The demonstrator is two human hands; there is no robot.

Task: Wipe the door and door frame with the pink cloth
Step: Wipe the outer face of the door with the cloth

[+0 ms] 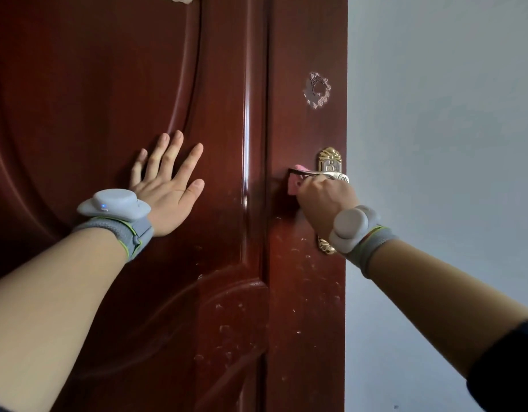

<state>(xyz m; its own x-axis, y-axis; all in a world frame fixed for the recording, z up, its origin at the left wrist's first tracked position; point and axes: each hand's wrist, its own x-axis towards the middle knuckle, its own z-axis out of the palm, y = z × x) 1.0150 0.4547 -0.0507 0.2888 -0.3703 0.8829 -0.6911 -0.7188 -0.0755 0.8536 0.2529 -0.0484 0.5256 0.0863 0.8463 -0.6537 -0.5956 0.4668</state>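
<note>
At the right-hand stile of the door [227, 114], your right hand [325, 200] is curled round the pink cloth [294, 187], bunched against the lever handle [313, 173] near its free end; the lever's long axis runs level, leftward from the gold backplate [329, 159]. Your left hand [167, 191] lies well apart to the left, flat on the panel, fingers straight and spread, holding nothing. With the cloth in the nearer hand, I judge the next wipe follows the lever's line or drops to the pale smudges [301, 263] below.
</note>
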